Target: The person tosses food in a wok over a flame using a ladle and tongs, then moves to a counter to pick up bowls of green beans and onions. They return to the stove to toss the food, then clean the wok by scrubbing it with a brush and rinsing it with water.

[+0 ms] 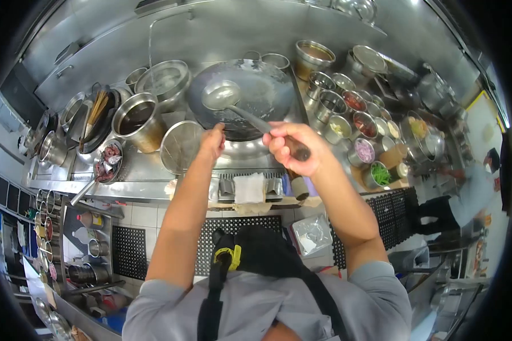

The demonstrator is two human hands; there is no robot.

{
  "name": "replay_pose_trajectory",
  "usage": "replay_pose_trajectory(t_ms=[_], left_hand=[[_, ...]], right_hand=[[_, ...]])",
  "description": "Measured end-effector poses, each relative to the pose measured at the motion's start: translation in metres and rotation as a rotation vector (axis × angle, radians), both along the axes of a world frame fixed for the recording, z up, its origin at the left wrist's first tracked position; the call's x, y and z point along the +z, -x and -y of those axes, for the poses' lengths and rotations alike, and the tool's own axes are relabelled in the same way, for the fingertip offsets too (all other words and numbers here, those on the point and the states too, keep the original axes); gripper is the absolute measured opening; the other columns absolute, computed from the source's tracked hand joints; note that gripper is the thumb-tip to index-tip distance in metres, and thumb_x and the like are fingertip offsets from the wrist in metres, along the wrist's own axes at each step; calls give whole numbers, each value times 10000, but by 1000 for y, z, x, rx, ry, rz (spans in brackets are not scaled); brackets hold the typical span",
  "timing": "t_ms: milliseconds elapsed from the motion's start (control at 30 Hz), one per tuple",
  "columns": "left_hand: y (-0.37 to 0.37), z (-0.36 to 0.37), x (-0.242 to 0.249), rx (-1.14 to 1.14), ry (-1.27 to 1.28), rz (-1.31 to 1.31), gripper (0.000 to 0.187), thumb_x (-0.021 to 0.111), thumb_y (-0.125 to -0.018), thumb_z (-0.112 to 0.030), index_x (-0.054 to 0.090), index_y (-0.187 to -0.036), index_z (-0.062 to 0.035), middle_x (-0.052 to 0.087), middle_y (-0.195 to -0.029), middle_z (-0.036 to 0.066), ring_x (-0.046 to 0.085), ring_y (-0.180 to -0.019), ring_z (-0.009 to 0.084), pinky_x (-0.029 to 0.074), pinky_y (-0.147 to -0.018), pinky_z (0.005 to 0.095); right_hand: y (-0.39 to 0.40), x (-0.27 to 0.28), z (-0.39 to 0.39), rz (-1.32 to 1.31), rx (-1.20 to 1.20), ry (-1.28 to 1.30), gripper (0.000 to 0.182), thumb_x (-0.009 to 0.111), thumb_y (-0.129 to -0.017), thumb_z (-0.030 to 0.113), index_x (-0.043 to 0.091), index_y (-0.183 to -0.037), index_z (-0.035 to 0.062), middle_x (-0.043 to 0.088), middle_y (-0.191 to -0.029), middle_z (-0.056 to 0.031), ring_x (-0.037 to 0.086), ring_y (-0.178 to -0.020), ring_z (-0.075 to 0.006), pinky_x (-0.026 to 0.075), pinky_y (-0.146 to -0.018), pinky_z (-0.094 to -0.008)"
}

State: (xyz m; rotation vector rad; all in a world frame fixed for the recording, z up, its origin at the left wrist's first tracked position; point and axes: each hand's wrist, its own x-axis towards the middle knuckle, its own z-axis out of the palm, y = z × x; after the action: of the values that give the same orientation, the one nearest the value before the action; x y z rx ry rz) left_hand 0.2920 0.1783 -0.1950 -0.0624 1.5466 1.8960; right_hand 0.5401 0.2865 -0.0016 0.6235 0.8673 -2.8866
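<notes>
- Right hand closed in a full fist round the dark wooden end of the ladle handle; fingers wrapped, thumb side toward the wok.
- Ladle: round steel bowl, dull shine, sits inside the wok's left half; long thin steel shaft runs back near-right to the fist.
- Left hand at the wok's near rim, fingers curled down over the edge; can't tell what it grips, looks like the rim or a rag there.
- Wok: big, round, shallow, dark grey steel w/ worn sheen, centre of the stove, set in a raised steel ring.
- Left of wok: tall steel pot w/ dark liquid, a flat round lid leaning just beside left hand, steel bowl farther back.
- Far left: dark pan w/ chopsticks standing bunched; small plate of reddish bits near the counter edge.
- Right of wok: rows of round steel tubs, touching each other, w/ red, purple, green, yellow contents — tight there, little room.
- Near edge of stove: folded white cloth on the steel lip, between both arms.
- Floor: black perforated rubber mat, white tile.
- Another person bent over far right, well apart.
- Open room: mostly over the wok itself.
</notes>
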Motion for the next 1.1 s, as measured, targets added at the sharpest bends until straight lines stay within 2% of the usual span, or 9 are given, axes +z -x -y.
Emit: replay_pose_trajectory(t_ms=[133,167,233,367,467,800,967,1067,1100], left_hand=[[5,-28,3,321,43,198,253,638,-864,-248,504,-702,-106,470,-560,8,397,-415,104,271,-355,263],[-4,-30,3,241,84,139,248,637,-863,-246,501,-708,-107,469,-562,11,394,-415,102,268,-356,257],[-18,-32,3,87,155,21,239,635,-861,-243,496,-719,-110,466,-566,15,390,-416,97,261,-357,243],[11,-25,-8,242,85,92,199,621,-852,-250,492,-794,-110,441,-579,13,410,-454,91,271,-365,230],[-4,-32,3,125,188,85,189,595,-860,-248,489,-793,-107,440,-576,21,422,-463,98,275,-367,235],[24,-40,-26,360,131,65,328,554,-903,-348,491,-736,-73,476,-556,54,409,-415,154,283,-356,290],[9,-39,-24,209,269,-92,394,489,-945,-378,512,-719,-56,485,-555,57,448,-432,172,310,-355,345],[3,-25,-28,159,474,-357,421,497,-947,-387,578,-777,-11,561,-603,104,531,-485,259,398,-431,420],[-4,-16,-28,247,565,-689,379,526,-936,-355,595,-804,-6,586,-645,116,558,-542,280,424,-493,430]], right_hand=[[-59,-2,-7,-9,-32,-64,403,611,-828,-15,434,-1179,76,609,-856,-134,586,-615,-129,454,-452,-250],[-70,-3,-9,-33,-17,-60,530,620,-820,-19,361,-1277,50,610,-840,-144,587,-603,-141,446,-440,-272],[-88,-1,-11,-55,-11,-67,559,624,-816,-21,344,-1297,24,610,-834,-141,585,-592,-141,447,-438,-274],[-107,8,-10,-68,29,-128,509,577,-832,-22,385,-1300,27,611,-848,-110,544,-579,-96,432,-417,-222],[-109,5,-13,-114,70,-118,542,577,-832,-18,366,-1330,13,605,-857,-100,545,-576,-92,433,-409,-213],[-120,11,-10,-75,65,-195,669,583,-823,-27,287,-1423,-12,578,-886,-97,543,-561,-105,431,-406,-241],[-115,9,-9,-75,56,-173,632,605,-815,-16,333,-1386,-25,573,-827,-66,547,-570,-100,441,-424,-246],[-111,0,-12,-42,41,-189,644,606,-818,-13,329,-1399,-17,587,-850,-80,545,-569,-102,437,-416,-243],[-106,-5,-13,-32,37,-198,660,602,-821,-14,315,-1415,-9,596,-877,-96,543,-568,-104,431,-408,-241]])
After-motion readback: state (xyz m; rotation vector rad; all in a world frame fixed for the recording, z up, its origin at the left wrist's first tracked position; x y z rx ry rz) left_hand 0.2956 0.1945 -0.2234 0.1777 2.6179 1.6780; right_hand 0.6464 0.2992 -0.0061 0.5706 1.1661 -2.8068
